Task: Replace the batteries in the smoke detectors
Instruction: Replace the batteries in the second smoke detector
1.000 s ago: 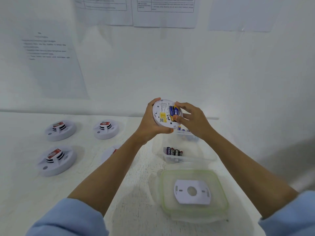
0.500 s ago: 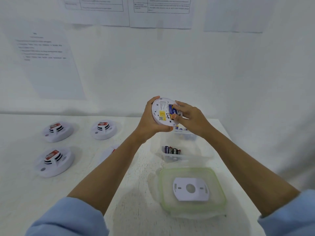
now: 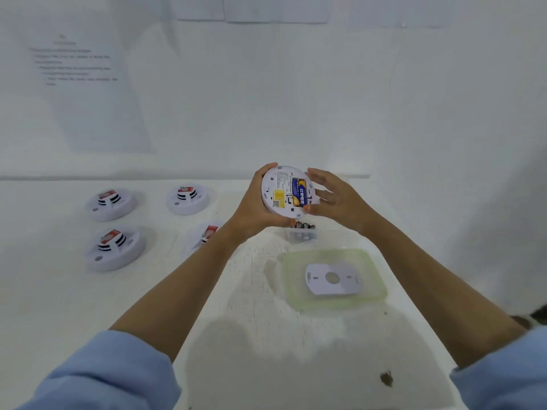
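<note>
Currently, an opened smoke detector (image 3: 284, 192) is being held above the bench (image 3: 74, 306) by the left hand (image 3: 254, 207); the right hand (image 3: 331, 196), fingers loose, is touching its rim. A blue battery (image 3: 297, 193) is sitting in the bay. Next, the backplate (image 3: 333, 279) in the lid (image 3: 374, 279) is likely being required.

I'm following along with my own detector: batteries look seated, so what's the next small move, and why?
Probably reach the right hand down for the white backplate lying on the green lid. The detector in the left hand shows blue batteries in its open bay, with no cover on.
</note>
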